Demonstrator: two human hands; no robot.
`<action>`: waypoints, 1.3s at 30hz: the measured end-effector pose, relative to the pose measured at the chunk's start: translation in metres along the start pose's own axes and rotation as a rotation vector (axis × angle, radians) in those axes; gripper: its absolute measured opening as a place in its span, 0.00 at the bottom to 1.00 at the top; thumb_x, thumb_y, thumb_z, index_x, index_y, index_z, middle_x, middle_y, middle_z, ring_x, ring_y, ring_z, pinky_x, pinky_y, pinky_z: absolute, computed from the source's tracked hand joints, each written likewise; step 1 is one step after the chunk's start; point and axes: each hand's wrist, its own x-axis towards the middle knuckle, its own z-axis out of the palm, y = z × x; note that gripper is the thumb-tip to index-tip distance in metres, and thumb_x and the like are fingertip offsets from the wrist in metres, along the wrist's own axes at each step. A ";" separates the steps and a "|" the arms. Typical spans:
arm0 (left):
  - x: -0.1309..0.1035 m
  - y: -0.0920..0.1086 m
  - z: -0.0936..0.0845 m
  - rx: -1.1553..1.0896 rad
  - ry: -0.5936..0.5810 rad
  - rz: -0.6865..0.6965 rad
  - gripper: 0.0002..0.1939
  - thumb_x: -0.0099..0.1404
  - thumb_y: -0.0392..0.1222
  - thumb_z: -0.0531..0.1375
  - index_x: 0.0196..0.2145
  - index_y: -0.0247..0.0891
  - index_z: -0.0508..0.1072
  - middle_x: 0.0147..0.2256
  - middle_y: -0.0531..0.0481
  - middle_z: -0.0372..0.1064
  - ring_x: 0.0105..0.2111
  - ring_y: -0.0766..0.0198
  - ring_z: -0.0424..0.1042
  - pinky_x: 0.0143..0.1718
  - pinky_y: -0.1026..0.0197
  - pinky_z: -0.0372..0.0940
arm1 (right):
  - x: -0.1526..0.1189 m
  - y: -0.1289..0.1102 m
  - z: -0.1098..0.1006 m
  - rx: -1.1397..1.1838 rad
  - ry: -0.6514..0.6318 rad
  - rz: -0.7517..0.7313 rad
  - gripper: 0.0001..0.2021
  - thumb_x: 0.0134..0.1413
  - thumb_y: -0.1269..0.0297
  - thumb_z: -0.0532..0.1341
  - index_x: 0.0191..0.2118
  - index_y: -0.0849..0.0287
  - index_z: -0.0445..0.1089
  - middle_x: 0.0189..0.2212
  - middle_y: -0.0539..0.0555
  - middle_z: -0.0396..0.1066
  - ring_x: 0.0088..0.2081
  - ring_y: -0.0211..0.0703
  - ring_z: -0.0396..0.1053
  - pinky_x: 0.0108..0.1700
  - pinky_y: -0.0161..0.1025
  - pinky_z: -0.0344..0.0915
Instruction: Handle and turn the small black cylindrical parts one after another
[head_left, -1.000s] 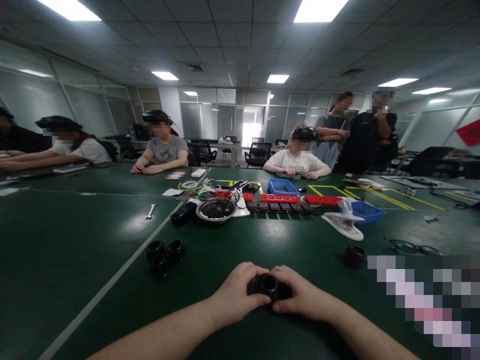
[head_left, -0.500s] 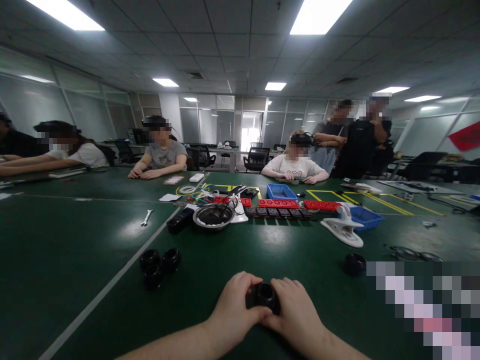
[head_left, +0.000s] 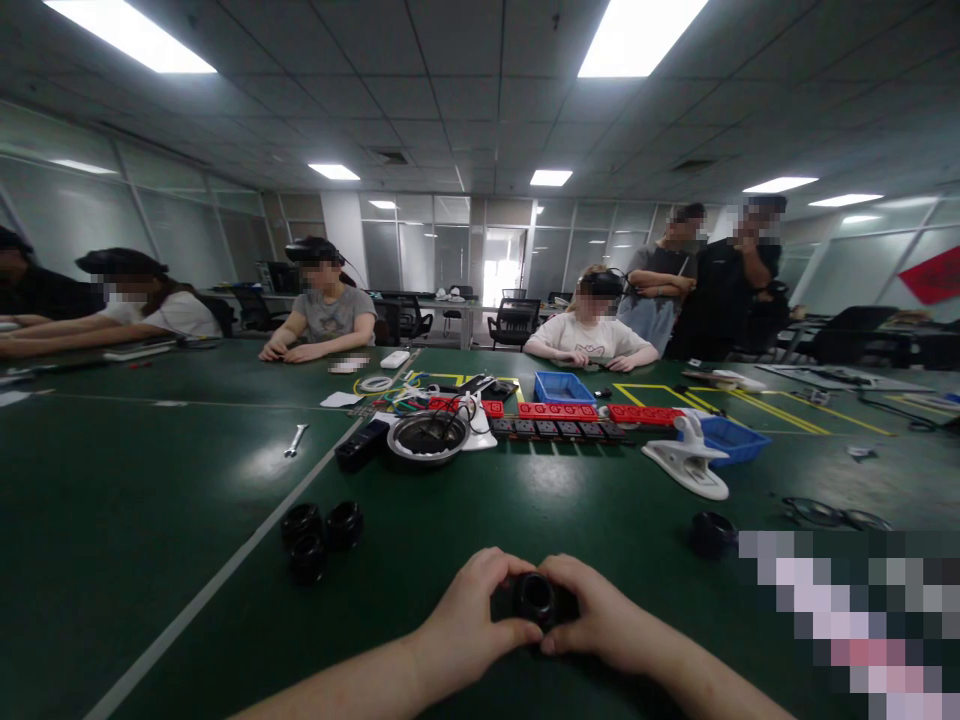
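A black round part with a hole in its top is between my two hands, low in the middle of the view. From the left, my left hand curls round it, thumb at the near side and fingers at the far side. My right hand grips the other side the same way, its fingertips and thumb meeting the rim. Several similar parts lie about: a cluster of three black round parts to the left, and a single black round part to the right.
Across the green table stand a metal bowl, a white clamp stand, red strips and blue trays. A wrench lies left, glasses right. Other people sit or stand beyond the table.
My right hand has shifted slightly right and its fingers are less wrapped over the black round part, so more of it shows. My left hand stays on it.
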 end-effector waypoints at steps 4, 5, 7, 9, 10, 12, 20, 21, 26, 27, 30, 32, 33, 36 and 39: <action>-0.001 -0.001 0.006 0.017 0.103 -0.065 0.18 0.47 0.35 0.64 0.38 0.38 0.67 0.37 0.52 0.62 0.38 0.60 0.62 0.39 0.62 0.57 | 0.002 -0.006 0.022 -0.217 0.213 0.128 0.17 0.31 0.60 0.68 0.27 0.61 0.63 0.28 0.51 0.64 0.31 0.43 0.60 0.32 0.37 0.55; -0.001 -0.001 0.007 0.022 0.129 -0.074 0.18 0.47 0.34 0.64 0.38 0.38 0.67 0.37 0.52 0.62 0.38 0.60 0.62 0.39 0.62 0.57 | 0.001 -0.008 0.026 -0.268 0.256 0.129 0.16 0.33 0.59 0.67 0.28 0.61 0.62 0.28 0.52 0.65 0.31 0.44 0.61 0.33 0.38 0.55; -0.001 0.000 0.007 0.034 0.158 -0.068 0.18 0.46 0.34 0.65 0.37 0.38 0.67 0.37 0.52 0.62 0.38 0.60 0.61 0.39 0.62 0.57 | 0.000 -0.010 0.028 -0.300 0.287 0.101 0.16 0.35 0.58 0.65 0.31 0.60 0.64 0.30 0.53 0.66 0.33 0.47 0.61 0.37 0.42 0.55; -0.002 0.001 0.006 0.048 0.167 -0.033 0.18 0.46 0.34 0.65 0.36 0.38 0.68 0.37 0.52 0.63 0.39 0.60 0.61 0.40 0.62 0.56 | -0.002 -0.010 0.024 -0.221 0.231 0.026 0.20 0.36 0.59 0.65 0.39 0.59 0.64 0.36 0.54 0.66 0.38 0.48 0.62 0.41 0.43 0.55; -0.003 0.002 0.005 0.053 0.162 -0.017 0.17 0.47 0.34 0.65 0.37 0.38 0.68 0.37 0.52 0.63 0.39 0.60 0.61 0.40 0.62 0.56 | -0.003 -0.009 0.019 -0.158 0.182 -0.013 0.22 0.36 0.60 0.65 0.42 0.58 0.64 0.38 0.54 0.66 0.39 0.49 0.62 0.42 0.43 0.56; -0.003 0.001 0.003 0.051 0.136 -0.001 0.18 0.47 0.35 0.65 0.38 0.39 0.68 0.38 0.51 0.62 0.40 0.60 0.61 0.42 0.61 0.56 | -0.004 -0.007 0.009 -0.027 0.073 -0.069 0.22 0.38 0.63 0.64 0.44 0.57 0.64 0.40 0.54 0.66 0.41 0.48 0.62 0.44 0.42 0.56; -0.002 -0.002 0.006 0.010 0.109 -0.057 0.20 0.46 0.38 0.66 0.38 0.38 0.68 0.38 0.51 0.62 0.39 0.60 0.62 0.39 0.62 0.57 | 0.004 -0.002 0.011 -0.059 0.068 0.085 0.16 0.31 0.66 0.67 0.31 0.63 0.65 0.30 0.52 0.66 0.33 0.46 0.63 0.33 0.37 0.58; -0.003 -0.001 0.007 0.028 0.137 -0.066 0.20 0.46 0.38 0.66 0.38 0.38 0.68 0.38 0.51 0.62 0.38 0.60 0.62 0.39 0.62 0.57 | 0.004 -0.005 0.017 -0.141 0.120 0.107 0.15 0.32 0.64 0.66 0.29 0.63 0.65 0.29 0.52 0.66 0.32 0.46 0.63 0.32 0.37 0.57; -0.007 0.002 0.006 0.142 0.219 -0.088 0.21 0.45 0.41 0.67 0.38 0.40 0.68 0.37 0.52 0.63 0.39 0.58 0.61 0.41 0.59 0.56 | -0.003 -0.018 0.028 -0.352 0.263 0.082 0.09 0.41 0.64 0.60 0.32 0.60 0.65 0.31 0.55 0.68 0.36 0.49 0.63 0.40 0.44 0.55; -0.008 0.002 0.005 0.144 0.208 -0.078 0.21 0.45 0.41 0.67 0.38 0.40 0.68 0.37 0.52 0.63 0.39 0.58 0.61 0.41 0.59 0.56 | -0.004 -0.018 0.026 -0.317 0.240 0.049 0.12 0.42 0.64 0.61 0.36 0.59 0.65 0.34 0.55 0.68 0.37 0.50 0.63 0.41 0.45 0.55; -0.007 0.004 0.001 0.152 0.158 -0.036 0.21 0.46 0.40 0.67 0.39 0.40 0.69 0.37 0.52 0.64 0.39 0.58 0.61 0.41 0.60 0.56 | -0.005 -0.014 0.014 -0.117 0.099 -0.040 0.19 0.41 0.63 0.62 0.43 0.59 0.64 0.39 0.56 0.67 0.41 0.49 0.63 0.43 0.43 0.57; -0.006 0.006 -0.002 0.187 0.122 0.008 0.22 0.48 0.40 0.66 0.41 0.41 0.68 0.38 0.51 0.64 0.41 0.58 0.61 0.43 0.59 0.55 | -0.004 -0.009 0.004 0.020 0.006 -0.063 0.18 0.42 0.65 0.62 0.43 0.60 0.65 0.39 0.55 0.67 0.41 0.47 0.63 0.43 0.40 0.58; -0.005 0.008 -0.003 0.210 0.107 0.026 0.22 0.48 0.39 0.66 0.43 0.41 0.67 0.39 0.50 0.63 0.42 0.57 0.60 0.44 0.59 0.55 | -0.002 -0.007 0.000 0.075 -0.035 -0.066 0.17 0.42 0.66 0.62 0.42 0.60 0.65 0.39 0.54 0.67 0.40 0.46 0.63 0.43 0.39 0.59; -0.002 0.010 -0.005 0.247 0.043 0.030 0.21 0.50 0.40 0.65 0.44 0.44 0.68 0.37 0.51 0.63 0.40 0.57 0.61 0.42 0.58 0.55 | 0.003 -0.003 -0.011 0.158 -0.153 -0.078 0.18 0.40 0.71 0.63 0.42 0.59 0.66 0.36 0.50 0.68 0.36 0.42 0.64 0.37 0.35 0.60; 0.000 0.010 -0.004 0.233 0.031 -0.007 0.19 0.49 0.39 0.65 0.41 0.43 0.69 0.36 0.51 0.63 0.39 0.57 0.61 0.40 0.59 0.56 | 0.009 -0.001 -0.016 0.160 -0.258 -0.045 0.18 0.39 0.72 0.64 0.42 0.58 0.66 0.32 0.47 0.68 0.32 0.38 0.64 0.32 0.31 0.59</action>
